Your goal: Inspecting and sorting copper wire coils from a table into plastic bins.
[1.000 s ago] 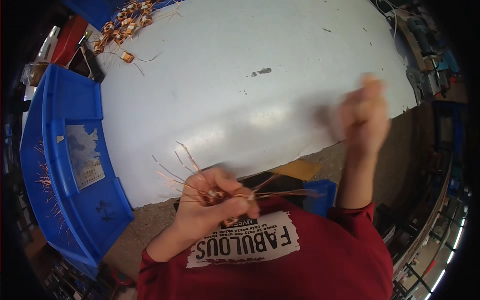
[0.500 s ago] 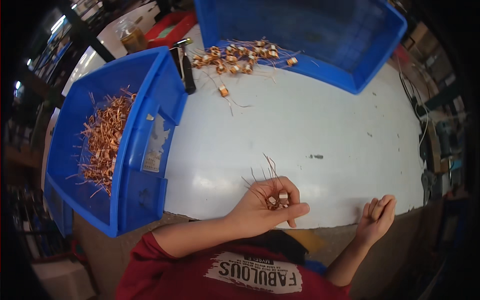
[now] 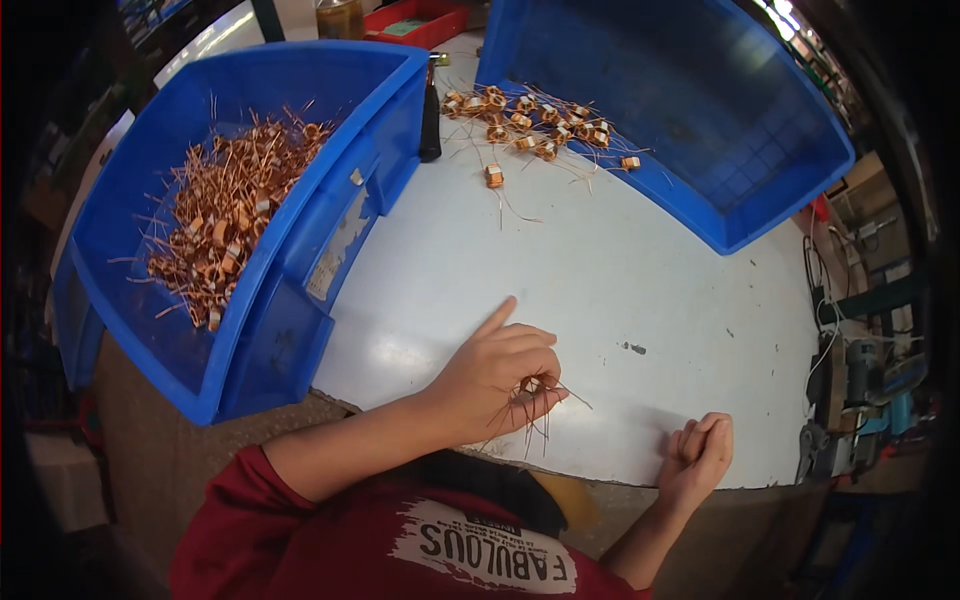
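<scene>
My left hand (image 3: 495, 380) is over the near part of the white table, its fingers curled round some small copper wire coils (image 3: 530, 388). Thin leads stick out below the fingers, and the index finger points away from the grip. How many coils are inside, the fingers hide. My right hand (image 3: 695, 458) rests closed at the table's near right edge, with its palm out of sight; whether it holds anything does not show. One loose coil (image 3: 494, 176) lies beyond my left hand, in front of a heap of similar coils (image 3: 546, 118).
To the left stands a blue bin (image 3: 265, 335) filled with copper coils. Another blue bin (image 3: 720, 228) lies at the far right, its open side facing the heap. A black-handled tool (image 3: 430, 120) lies between them; a red tray (image 3: 440, 30) is behind. The white table (image 3: 580, 270) has dark marks.
My left hand has turned over, so the coil leads now hang down instead of pointing up, and its index finger has stretched out. My right hand stays closed. The whole view has shifted.
</scene>
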Demonstrator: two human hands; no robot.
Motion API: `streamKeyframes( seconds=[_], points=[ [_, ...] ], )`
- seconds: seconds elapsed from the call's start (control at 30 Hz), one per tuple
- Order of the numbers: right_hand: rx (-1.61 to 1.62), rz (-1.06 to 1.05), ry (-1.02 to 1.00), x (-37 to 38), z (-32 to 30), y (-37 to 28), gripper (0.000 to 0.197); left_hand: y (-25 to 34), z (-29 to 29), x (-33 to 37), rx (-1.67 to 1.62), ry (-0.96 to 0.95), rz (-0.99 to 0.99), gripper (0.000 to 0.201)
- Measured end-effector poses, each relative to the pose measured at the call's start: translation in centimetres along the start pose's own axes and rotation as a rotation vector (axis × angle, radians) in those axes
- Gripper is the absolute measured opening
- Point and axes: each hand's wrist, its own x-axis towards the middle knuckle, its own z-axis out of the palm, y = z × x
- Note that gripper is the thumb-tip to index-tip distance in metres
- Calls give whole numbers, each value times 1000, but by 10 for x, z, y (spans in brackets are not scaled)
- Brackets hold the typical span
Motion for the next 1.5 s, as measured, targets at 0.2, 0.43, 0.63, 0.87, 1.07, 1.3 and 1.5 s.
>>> streamKeyframes(
  seconds=[0.2,0.43,0.63,0.87,1.07,1.3,1.5],
  points=[
    [-422,5,-374,14,59,-17,19,-6,-3,-18,-204,88,-34,9],
    [-953,-267,-898,94,177,0,18,-12,-8,-20,-282,161,-2,9],
    [-1048,-518,-619,132,255,66,23,-15,-11,-24,-133,158,-61,9],
    [-1108,-352,-685,115,235,58,23,13,-42,-24,-732,303,-641,22],
    [-841,12,-659,66,162,27,18,-16,-37,-43,-1532,242,-859,27],
    [-482,121,-491,32,116,13,20,-7,-21,-15,-1565,215,-896,26],
    [-242,150,-413,2,106,-32,22,21,-22,-9,-1455,-60,-933,24]
  ],
)
